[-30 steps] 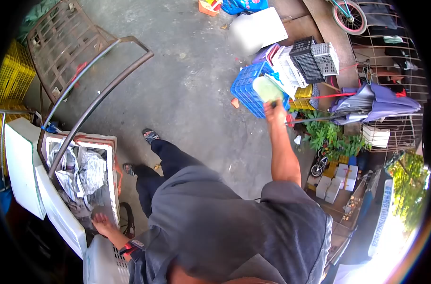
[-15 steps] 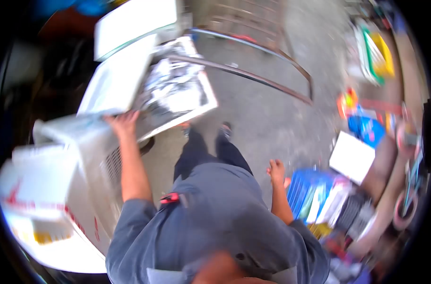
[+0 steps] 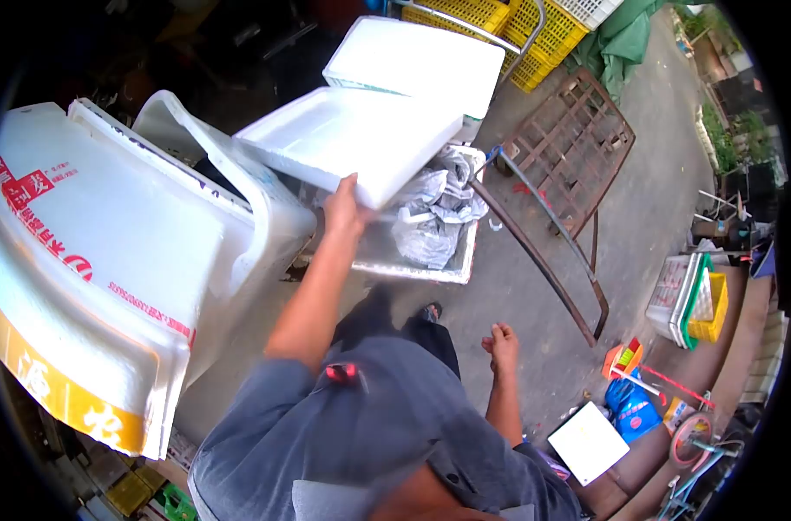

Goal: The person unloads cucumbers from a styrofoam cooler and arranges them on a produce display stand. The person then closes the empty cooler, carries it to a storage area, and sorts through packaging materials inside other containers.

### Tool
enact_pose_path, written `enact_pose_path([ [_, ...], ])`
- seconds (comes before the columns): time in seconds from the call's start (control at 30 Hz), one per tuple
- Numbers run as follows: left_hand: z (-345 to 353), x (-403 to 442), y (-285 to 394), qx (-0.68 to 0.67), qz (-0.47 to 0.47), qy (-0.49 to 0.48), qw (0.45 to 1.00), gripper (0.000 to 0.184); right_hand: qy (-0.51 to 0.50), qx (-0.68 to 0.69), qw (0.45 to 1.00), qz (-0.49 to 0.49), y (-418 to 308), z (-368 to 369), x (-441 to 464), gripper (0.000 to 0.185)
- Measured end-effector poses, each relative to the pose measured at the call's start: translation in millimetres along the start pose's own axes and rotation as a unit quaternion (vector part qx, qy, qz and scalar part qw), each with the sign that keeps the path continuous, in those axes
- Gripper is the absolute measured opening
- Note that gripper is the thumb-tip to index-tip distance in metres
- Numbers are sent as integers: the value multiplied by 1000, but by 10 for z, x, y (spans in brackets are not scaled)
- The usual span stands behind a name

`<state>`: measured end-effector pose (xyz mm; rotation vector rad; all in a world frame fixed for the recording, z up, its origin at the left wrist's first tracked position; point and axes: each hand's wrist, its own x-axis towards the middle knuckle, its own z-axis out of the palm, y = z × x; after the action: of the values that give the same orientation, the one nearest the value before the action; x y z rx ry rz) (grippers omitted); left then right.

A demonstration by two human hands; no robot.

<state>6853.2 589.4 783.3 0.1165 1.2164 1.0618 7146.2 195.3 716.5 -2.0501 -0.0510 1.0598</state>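
My left hand [image 3: 345, 214] is at the near edge of a shallow white foam lid [image 3: 361, 130], fingers closed on its rim. Below the lid stands an open white foam box [image 3: 447, 275] with crumpled grey plastic bags [image 3: 432, 217] inside. The lid lies tilted over part of that box. Out to my right, over the floor, hangs my right hand [image 3: 502, 349], its fingers curled with nothing visible in them. Left of my left hand is a white plastic chair [image 3: 261, 191] with printed foam boards [image 3: 91, 234] beside it.
Another white foam piece [image 3: 417, 65] lies behind the lid. A rusty metal trolley [image 3: 573, 148] with a long handle stands ahead on the concrete. Yellow crates [image 3: 543, 39] are stacked at the back. Stacked baskets [image 3: 716, 304], a white board [image 3: 588, 443] and a blue bag [image 3: 631, 408] line the right side.
My view has turned and I have moved forward. My left hand has gone from beside the chair's top edge to the foam lid's near rim. My right hand still hangs loosely curled.
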Motion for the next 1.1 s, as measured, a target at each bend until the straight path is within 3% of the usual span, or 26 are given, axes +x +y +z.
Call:
enact_pose_path([
  [0.23,-256,-972,145,-46,-15,-34,998,43,-87,-42,994,-59,-223,335,40,47],
  [0.33,-220,-1439,255,-20,-1,-3,1000,39,-140,-67,987,-40,-346,312,239,47],
  [0.37,-268,-1529,218,-27,-7,-32,999,37,-161,-86,983,-33,-398,239,310,46],
  [0.53,-92,-2195,94,-60,6,-45,997,46,-231,-109,965,-56,-865,151,801,43],
  [0.6,28,-2308,90,-79,-4,-97,992,48,-264,-130,953,-79,-1074,59,1075,42],
  [0.83,656,-1463,492,-41,49,-118,991,51,-289,-136,940,-119,-1400,-197,1587,38],
  [0.9,879,-1093,795,-88,21,-173,981,69,-281,-116,945,-118,-1418,-246,1644,34],
  [0.97,1035,-499,882,-203,42,-29,978,86,-307,-151,933,-113,-1408,-373,1815,30],
  [1.03,1167,-482,813,-203,116,-61,970,96,-326,-172,924,-102,-1361,-495,2020,27],
  [1.07,1180,-494,672,-207,121,-122,963,96,-329,-176,923,-90,-1311,-573,2054,26],
  [1.1,1215,-606,519,-187,132,-132,964,80,-332,-180,923,-77,-1297,-582,2077,24],
])
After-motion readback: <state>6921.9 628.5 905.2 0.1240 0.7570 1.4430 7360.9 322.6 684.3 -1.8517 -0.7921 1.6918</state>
